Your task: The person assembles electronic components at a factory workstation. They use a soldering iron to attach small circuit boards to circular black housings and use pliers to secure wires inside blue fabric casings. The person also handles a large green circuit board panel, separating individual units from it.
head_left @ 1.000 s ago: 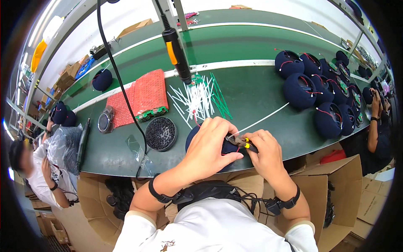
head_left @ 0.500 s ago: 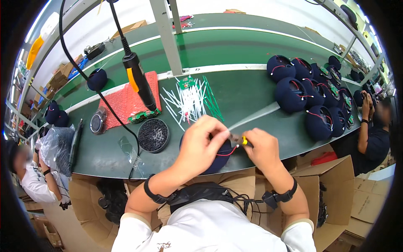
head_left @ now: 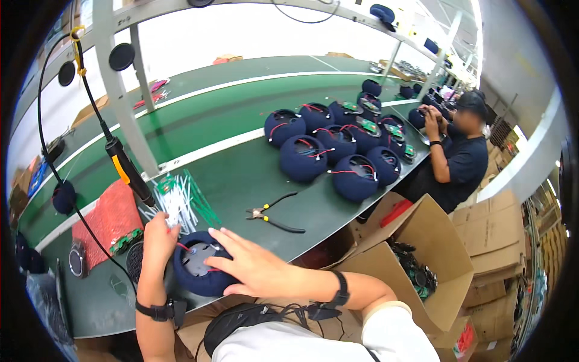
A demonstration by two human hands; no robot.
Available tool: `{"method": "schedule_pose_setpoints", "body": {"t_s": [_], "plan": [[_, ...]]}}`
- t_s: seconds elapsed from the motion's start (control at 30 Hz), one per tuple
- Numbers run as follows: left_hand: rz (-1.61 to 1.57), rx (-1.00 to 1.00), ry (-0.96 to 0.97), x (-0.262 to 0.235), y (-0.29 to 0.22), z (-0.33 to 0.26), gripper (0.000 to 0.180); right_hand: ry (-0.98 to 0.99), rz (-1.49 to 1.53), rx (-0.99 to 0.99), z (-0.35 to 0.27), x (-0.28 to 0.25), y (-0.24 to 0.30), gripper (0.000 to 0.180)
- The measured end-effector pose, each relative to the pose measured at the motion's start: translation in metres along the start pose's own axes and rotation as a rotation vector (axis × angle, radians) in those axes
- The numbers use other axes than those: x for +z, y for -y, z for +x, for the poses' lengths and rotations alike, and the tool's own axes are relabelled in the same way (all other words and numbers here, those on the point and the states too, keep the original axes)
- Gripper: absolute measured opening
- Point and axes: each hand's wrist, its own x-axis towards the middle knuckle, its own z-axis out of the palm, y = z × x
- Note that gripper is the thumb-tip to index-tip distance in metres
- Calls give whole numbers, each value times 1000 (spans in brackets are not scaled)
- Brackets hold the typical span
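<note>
A navy round housing (head_left: 196, 283) stands at the table's front edge, its opening upward with grey plastic and red wire inside. My right hand (head_left: 256, 265) grips it from the right, fingers stretched over the rim and opening. My left hand (head_left: 158, 241) is beside its far left side, close to a pile of white and green strips (head_left: 181, 202). The left fingers are bent together; what they pinch, if anything, is hidden. Diagonal cutters (head_left: 274, 216) with black and yellow handles lie open on the table, away from both hands.
Several navy housings (head_left: 304, 158) with red wires and green boards stand to the right. A corded black-and-orange tool (head_left: 128, 172) hangs at the left over red bubble wrap (head_left: 108, 220). A co-worker (head_left: 455, 145) sits at the right, behind an open cardboard box (head_left: 452, 265).
The view has turned right. The cutters have left my right hand and lie on the table. That hand has moved onto the housing; my left hand has moved toward the strips.
</note>
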Motion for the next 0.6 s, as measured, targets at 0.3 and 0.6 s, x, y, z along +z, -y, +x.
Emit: {"method": "schedule_pose_setpoints", "body": {"t_s": [0.3,0.6], "plan": [[-270,36,-58,-57,-23,-104,40,-184,218,318,6,-38,-18,63],[-327,91,-99,-9,-17,-169,22,-554,-239,452,188,-46,-184,67]]}}
